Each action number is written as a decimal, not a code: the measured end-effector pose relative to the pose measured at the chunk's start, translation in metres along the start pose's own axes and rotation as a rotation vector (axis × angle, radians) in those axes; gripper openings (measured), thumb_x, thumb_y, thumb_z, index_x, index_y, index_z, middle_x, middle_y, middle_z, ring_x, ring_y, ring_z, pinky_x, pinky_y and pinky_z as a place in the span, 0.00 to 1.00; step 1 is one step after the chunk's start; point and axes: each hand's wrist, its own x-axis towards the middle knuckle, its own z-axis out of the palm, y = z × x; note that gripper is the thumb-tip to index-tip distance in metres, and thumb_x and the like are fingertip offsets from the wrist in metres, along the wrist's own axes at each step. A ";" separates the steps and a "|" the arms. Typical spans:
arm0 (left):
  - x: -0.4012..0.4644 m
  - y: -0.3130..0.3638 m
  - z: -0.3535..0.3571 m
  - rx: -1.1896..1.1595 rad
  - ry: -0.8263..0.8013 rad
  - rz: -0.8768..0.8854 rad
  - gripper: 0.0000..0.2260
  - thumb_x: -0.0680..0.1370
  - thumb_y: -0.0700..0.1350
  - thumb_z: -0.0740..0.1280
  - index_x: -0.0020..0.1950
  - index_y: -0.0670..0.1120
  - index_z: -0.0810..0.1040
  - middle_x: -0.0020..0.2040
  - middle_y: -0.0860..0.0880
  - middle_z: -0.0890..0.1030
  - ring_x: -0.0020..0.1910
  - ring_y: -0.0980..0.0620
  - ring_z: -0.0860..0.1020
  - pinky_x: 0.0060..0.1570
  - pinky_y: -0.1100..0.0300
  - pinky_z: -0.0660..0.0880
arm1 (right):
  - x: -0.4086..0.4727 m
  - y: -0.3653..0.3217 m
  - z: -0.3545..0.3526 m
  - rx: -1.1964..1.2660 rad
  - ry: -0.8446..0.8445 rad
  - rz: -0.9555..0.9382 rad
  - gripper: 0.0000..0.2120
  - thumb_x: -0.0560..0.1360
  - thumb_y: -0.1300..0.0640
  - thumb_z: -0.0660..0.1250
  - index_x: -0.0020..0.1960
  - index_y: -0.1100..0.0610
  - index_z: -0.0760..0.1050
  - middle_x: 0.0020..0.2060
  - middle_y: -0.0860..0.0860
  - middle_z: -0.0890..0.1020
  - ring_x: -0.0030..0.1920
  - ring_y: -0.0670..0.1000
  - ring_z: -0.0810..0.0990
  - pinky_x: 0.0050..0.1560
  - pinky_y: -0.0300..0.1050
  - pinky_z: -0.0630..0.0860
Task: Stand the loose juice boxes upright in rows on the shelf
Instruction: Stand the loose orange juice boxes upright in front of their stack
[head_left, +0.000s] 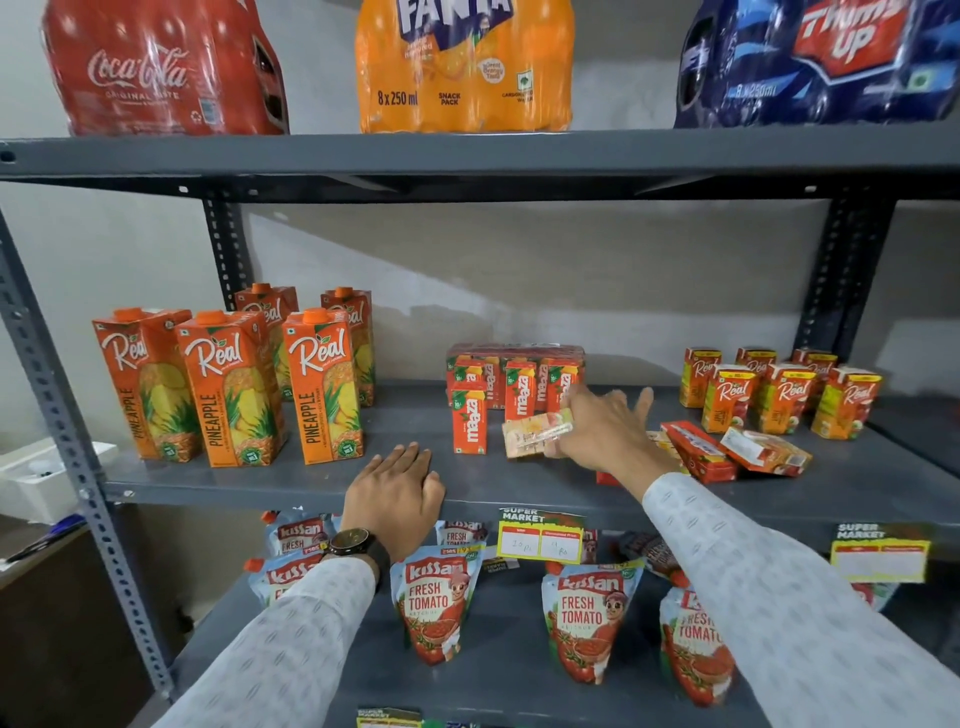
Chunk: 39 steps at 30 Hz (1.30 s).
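One small juice box (537, 434) is in the right hand (605, 434), fingers wrapped around it, carried on its side just above the middle shelf (291, 478), near the front edge and right beside the standing Maaza boxes (470, 418). The box looks blurred, so its label can't be read for certain. The left hand (395, 491) lies flat on the shelf's front edge, fingers together and holding nothing, just bracing.

Now for the step: getting this one upright. My read is that the box needs turning so its long axis points up before it touches down, then setting in the open spot next to the front Maaza box, faces flush. Best to lower it onto its base squarely, since a narrow carton like this would likely tip if landed on a corner, and a nudge could topple the neighbours behind.

Several more loose boxes (727, 452) lie flat and overlapping toward the shelf's right side, near the front edge, ahead of the small Real cartons (784, 397) standing in rows at the right rear. The tall pineapple cartons (228, 387) stand at the left end, well apart from the action. Plenty left to do, by the look of it.
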 end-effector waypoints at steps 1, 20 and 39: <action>0.000 0.000 0.000 -0.001 -0.001 0.002 0.25 0.83 0.54 0.49 0.78 0.49 0.68 0.78 0.49 0.68 0.78 0.51 0.64 0.78 0.52 0.58 | 0.004 -0.001 -0.005 0.084 0.017 -0.022 0.30 0.70 0.43 0.79 0.66 0.47 0.70 0.59 0.51 0.82 0.63 0.58 0.78 0.72 0.67 0.59; -0.002 0.001 0.001 0.025 0.061 0.011 0.27 0.80 0.54 0.48 0.74 0.48 0.73 0.75 0.49 0.73 0.76 0.50 0.68 0.77 0.52 0.62 | 0.005 -0.041 0.073 0.761 0.465 0.089 0.41 0.67 0.37 0.80 0.71 0.46 0.61 0.65 0.48 0.76 0.61 0.50 0.79 0.51 0.40 0.77; -0.002 0.002 0.003 0.008 0.084 -0.002 0.26 0.80 0.53 0.50 0.73 0.48 0.75 0.74 0.48 0.75 0.75 0.49 0.70 0.76 0.51 0.64 | 0.005 -0.035 0.081 0.785 0.373 0.009 0.36 0.72 0.48 0.79 0.72 0.46 0.60 0.65 0.49 0.78 0.62 0.52 0.81 0.58 0.50 0.80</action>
